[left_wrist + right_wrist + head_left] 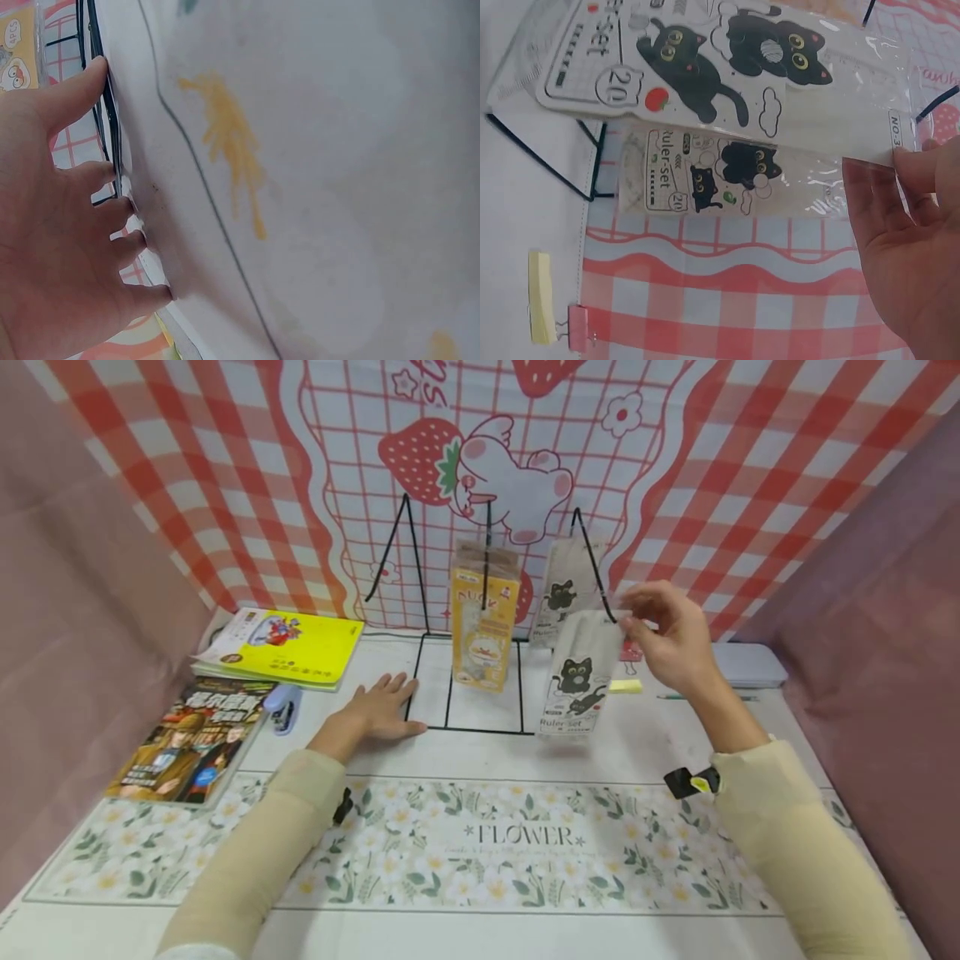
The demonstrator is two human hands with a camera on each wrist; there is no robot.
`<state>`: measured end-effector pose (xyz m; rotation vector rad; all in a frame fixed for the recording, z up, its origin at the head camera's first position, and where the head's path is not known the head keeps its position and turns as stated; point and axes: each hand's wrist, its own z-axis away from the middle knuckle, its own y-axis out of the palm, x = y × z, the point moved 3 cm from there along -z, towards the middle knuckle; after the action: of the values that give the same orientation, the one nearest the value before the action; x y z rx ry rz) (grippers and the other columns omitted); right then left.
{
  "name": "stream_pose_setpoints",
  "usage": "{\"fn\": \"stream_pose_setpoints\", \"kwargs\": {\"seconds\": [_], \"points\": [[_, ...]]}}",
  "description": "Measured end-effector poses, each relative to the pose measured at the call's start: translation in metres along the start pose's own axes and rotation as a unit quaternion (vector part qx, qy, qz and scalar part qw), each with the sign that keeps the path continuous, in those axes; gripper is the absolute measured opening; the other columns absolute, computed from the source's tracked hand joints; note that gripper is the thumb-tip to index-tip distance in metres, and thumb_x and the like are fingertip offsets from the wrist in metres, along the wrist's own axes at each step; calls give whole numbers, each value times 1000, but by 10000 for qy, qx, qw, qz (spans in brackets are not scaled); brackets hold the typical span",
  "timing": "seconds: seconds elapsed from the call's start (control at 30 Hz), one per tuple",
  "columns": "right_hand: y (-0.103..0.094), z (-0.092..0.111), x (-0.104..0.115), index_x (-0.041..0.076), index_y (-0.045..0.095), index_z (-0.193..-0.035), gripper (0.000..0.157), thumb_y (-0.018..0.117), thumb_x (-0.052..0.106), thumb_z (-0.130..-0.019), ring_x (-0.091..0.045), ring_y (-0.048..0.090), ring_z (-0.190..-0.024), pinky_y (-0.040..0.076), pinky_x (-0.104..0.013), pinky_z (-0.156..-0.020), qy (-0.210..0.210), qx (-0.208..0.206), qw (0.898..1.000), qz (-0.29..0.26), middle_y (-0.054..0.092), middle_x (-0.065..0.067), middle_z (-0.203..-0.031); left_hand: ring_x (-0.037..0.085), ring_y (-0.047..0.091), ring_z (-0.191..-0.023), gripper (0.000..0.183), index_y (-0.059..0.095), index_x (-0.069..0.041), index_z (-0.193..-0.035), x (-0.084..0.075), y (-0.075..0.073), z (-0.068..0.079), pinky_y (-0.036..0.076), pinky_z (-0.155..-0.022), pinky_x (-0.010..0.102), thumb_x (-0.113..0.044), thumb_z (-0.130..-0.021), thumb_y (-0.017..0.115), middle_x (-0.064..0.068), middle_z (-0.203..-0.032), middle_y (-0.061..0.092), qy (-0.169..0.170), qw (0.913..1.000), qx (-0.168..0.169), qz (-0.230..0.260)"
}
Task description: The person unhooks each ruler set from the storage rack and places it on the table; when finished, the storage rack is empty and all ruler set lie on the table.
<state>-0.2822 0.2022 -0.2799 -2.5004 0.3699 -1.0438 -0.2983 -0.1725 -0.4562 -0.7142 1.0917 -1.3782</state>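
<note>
My right hand [667, 635] pinches the top edge of a clear packet with a ruler set [577, 681] printed with black cats. The packet's top is right at the tip of the right arm of a black wire display rack [480, 729]. Behind it, a second ruler set packet [727, 176] hangs on the same arm. Yellow duck packets [480, 635] hang from the middle arm, and the left arm holds nothing. My left hand [378, 710] rests on the table with fingers spread, its thumb and fingertips at the left side of the rack's base.
On the left lie a yellow book [300, 647], a magazine [198, 743] and a purple stapler [282, 708]. Yellow sticky notes [626, 687], a red binder clip [577, 327], a pencil [675, 697] and a grey case [746, 665] lie right. A strawberry-print cloth [330, 410] hangs behind.
</note>
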Motion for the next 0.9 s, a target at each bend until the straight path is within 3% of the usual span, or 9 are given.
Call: {"fn": "stream_pose_setpoints", "kwargs": {"seconds": [0.37,0.6,0.67,0.77,0.9], "points": [[-7,18,16,-14,59,-109,25,58,-19,-84,-1,62,-75,55,-11,-65,-92,-2,9996,-271,64,18,-94,37,-1,-154,90,8,-18,-157,0,-1,0,2,-121,65,-62,-90,50,11,-166,-1,5,10000,5,38],[-22,24,13,-17,56,-109,28,57,-23,-81,-1,64,-75,56,-11,-64,-342,165,9980,-502,67,14,-98,37,0,-154,90,9,-19,-157,-1,-1,-2,2,-122,65,-62,-90,51,11,-166,0,-6,10000,-22,32],[-30,27,6,-17,56,-109,28,57,-23,-82,1,65,-72,56,-11,-63,-109,122,9989,-438,67,14,-96,37,0,-154,90,9,-19,-157,-2,-1,-3,2,-122,65,-62,-90,51,11,-166,0,15,10000,-31,27],[-41,33,-12,-14,57,-111,26,57,-17,-86,5,65,-72,56,-11,-63,616,261,9978,-12,64,17,-94,37,0,-154,91,8,-19,-157,-2,-1,-4,2,-121,65,-62,-90,51,11,-166,0,12,10000,-6,17],[-59,48,-48,-4,57,-118,26,57,-5,-92,9,62,-79,57,-14,-64,1670,1013,9782,704,58,24,-94,38,0,-154,90,8,-17,-157,-1,-1,-3,3,-121,67,-61,-90,51,12,-166,0,-1,10000,33,-11]]}}
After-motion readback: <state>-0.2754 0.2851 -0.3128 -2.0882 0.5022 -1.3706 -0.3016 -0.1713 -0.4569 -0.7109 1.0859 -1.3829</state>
